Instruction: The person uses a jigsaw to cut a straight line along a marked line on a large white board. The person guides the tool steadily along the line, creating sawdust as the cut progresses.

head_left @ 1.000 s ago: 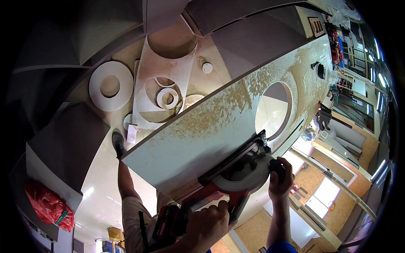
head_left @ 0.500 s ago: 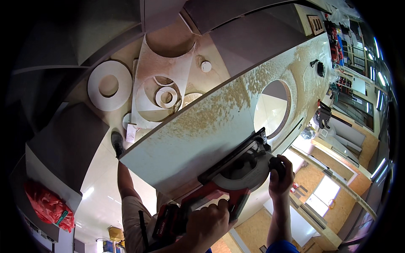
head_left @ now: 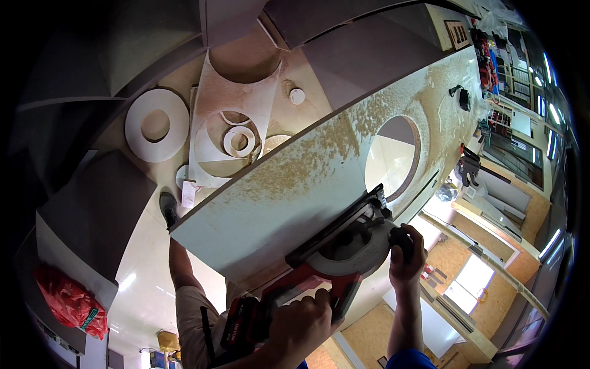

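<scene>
Clamped with the left grip [head_left: 301, 323] around the rear handle of a red, grey and black circular saw [head_left: 365, 261], and with the right grip [head_left: 407, 258] around its black front knob [head_left: 402, 245]. Held tilted across the near edge of a long pale panel [head_left: 239, 221], just beside the rim of a round cutout [head_left: 417, 154]. Cannot tell any contact between base plate and panel. Strewn over the panel with brown sawdust [head_left: 276, 175]. Laid out on the floor beyond: a pale ring [head_left: 157, 99] beside a sheet with round openings [head_left: 243, 95].
</scene>
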The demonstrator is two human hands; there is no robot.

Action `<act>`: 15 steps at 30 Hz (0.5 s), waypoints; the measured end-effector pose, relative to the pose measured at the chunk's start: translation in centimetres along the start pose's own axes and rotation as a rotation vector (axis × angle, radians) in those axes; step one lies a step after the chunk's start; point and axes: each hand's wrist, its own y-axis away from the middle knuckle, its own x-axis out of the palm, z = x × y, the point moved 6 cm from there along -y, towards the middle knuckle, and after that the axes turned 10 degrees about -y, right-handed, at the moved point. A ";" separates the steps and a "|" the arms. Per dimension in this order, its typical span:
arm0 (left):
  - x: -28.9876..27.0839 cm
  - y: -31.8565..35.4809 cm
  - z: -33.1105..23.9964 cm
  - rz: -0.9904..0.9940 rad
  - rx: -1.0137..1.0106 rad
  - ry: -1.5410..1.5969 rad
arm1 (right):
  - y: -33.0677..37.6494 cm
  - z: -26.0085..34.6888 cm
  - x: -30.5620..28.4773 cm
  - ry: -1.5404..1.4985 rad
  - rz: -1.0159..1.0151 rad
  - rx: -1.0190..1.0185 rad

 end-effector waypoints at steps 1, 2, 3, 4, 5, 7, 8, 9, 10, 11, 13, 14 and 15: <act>0.0 0.0 0.0 0.000 0.002 0.002 | 0.0 0.0 0.0 0.001 -0.001 -0.003; 0.0 -0.1 -0.1 0.005 0.002 -0.001 | 0.0 -0.2 -0.1 -0.006 -0.001 0.004; -0.1 -0.1 -0.1 0.010 0.002 -0.005 | 0.1 -0.3 0.0 -0.013 -0.002 0.010; -0.1 -0.1 -0.1 0.015 0.002 -0.008 | 0.1 -0.4 -0.1 -0.021 -0.003 0.017; -0.2 -0.1 -0.1 0.009 0.003 -0.008 | 0.1 -0.4 -0.1 -0.015 -0.004 0.011; -0.2 -0.2 -0.2 -0.004 0.005 -0.007 | -0.1 -0.2 -0.1 -0.002 -0.006 0.000; -0.2 -0.2 -0.2 0.007 0.007 0.004 | -0.1 -0.1 -0.1 0.003 -0.003 0.001; -0.2 -0.3 -0.1 0.017 0.008 0.014 | -0.2 0.1 -0.1 0.009 -0.001 0.002; -0.2 -0.3 -0.1 0.026 0.010 0.024 | -0.3 0.3 -0.1 0.015 0.000 0.002; -0.2 -0.3 -0.1 0.023 0.006 0.024 | -0.3 0.2 0.0 0.019 -0.004 0.010; -0.3 -0.3 -0.2 0.016 -0.004 0.025 | -0.3 0.2 0.0 0.028 -0.012 0.025; -0.3 -0.3 -0.2 0.005 -0.006 0.022 | -0.3 0.2 0.0 0.028 -0.011 0.027; -0.2 -0.3 -0.2 -0.004 -0.008 0.018 | -0.3 0.2 0.0 0.029 -0.012 0.030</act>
